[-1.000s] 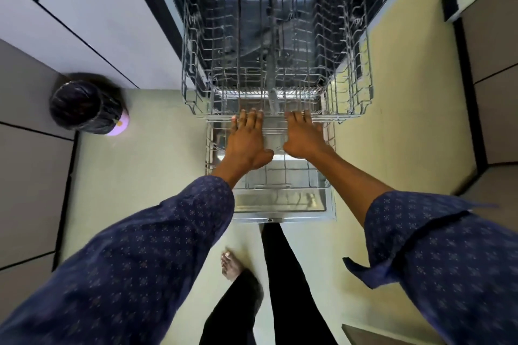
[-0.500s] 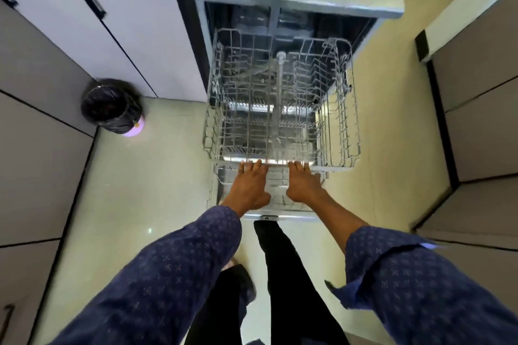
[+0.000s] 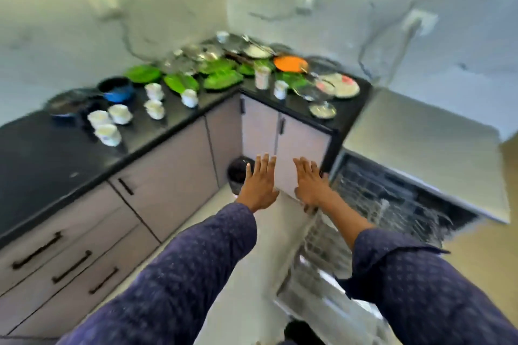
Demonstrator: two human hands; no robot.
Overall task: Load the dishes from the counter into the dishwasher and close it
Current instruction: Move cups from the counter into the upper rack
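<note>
Both hands, left hand [image 3: 259,183] and right hand [image 3: 311,183], are held flat, fingers released, grasping nothing. The dishes [image 3: 221,75] are spread on the surface left of the open dishwasher [image 3: 392,204]. The cups [image 3: 154,108] are judged light, smooth, fragile; best taken by the body.

Just one view here, a wide-angle head cam looking forward and down from standing height, aimed at the corner where the black L-shaped counter [image 3: 173,117] bends (edges bow and the whole shot is smeared with blur). Both sleeved forearms run up from the bottom edge, close to the lens, the counter corner sits farther off mid-frame, and the open dishwasher [image 3: 392,204] falls off to the lower right.
</note>
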